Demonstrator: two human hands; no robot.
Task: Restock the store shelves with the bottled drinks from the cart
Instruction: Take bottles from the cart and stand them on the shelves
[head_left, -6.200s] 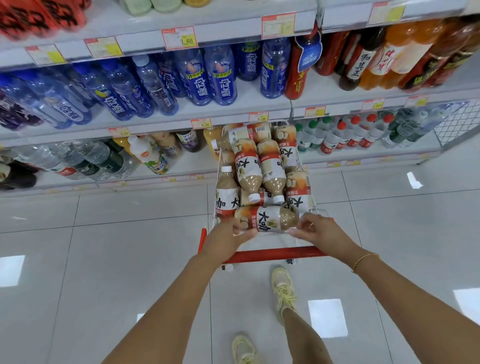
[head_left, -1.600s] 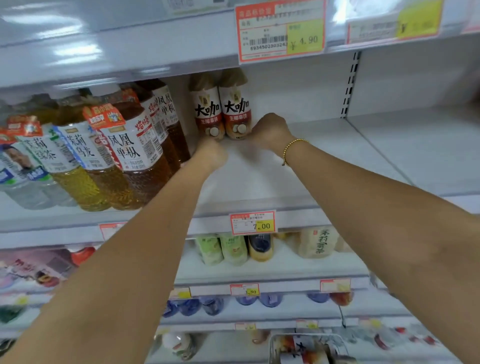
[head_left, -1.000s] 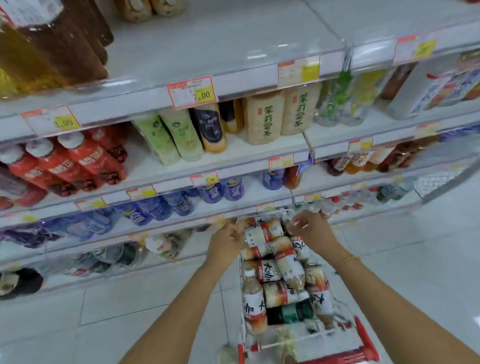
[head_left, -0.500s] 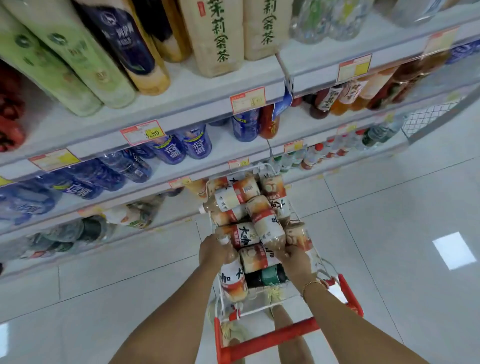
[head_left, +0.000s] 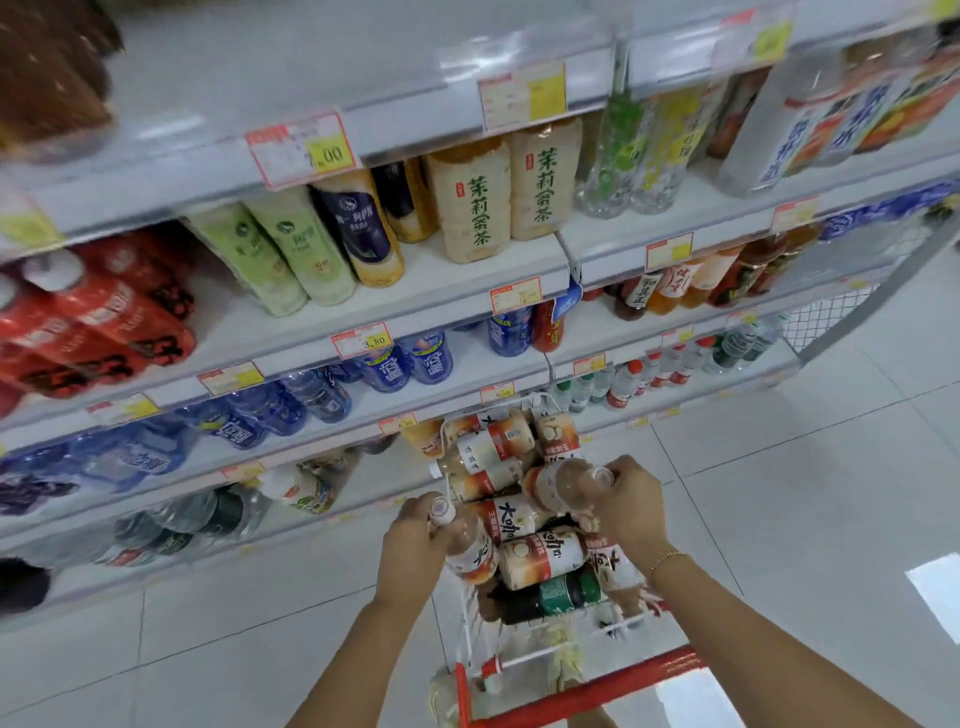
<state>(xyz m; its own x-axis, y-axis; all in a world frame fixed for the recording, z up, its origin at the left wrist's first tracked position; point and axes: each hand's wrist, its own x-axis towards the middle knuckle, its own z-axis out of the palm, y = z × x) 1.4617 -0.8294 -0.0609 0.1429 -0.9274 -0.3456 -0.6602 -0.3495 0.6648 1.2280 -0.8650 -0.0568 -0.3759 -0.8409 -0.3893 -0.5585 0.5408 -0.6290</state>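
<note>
Red cart handle (head_left: 587, 693), beige red-banded bottles (head_left: 540, 558), possibly pale-grey floor tiles (head_left: 779, 493)

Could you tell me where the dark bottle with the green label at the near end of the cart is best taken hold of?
Grip the green-labelled bottle around its exposed labelled middle, coming from above. It lies on its side with tan bottles stacked against its far side, and its ends look partly covered, so lifting those first would probably help.

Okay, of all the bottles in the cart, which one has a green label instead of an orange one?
The dark bottle lying on its side at the near end of the cart, under the milk-coffee bottles. Its label is green; theirs are orange and white.
</note>
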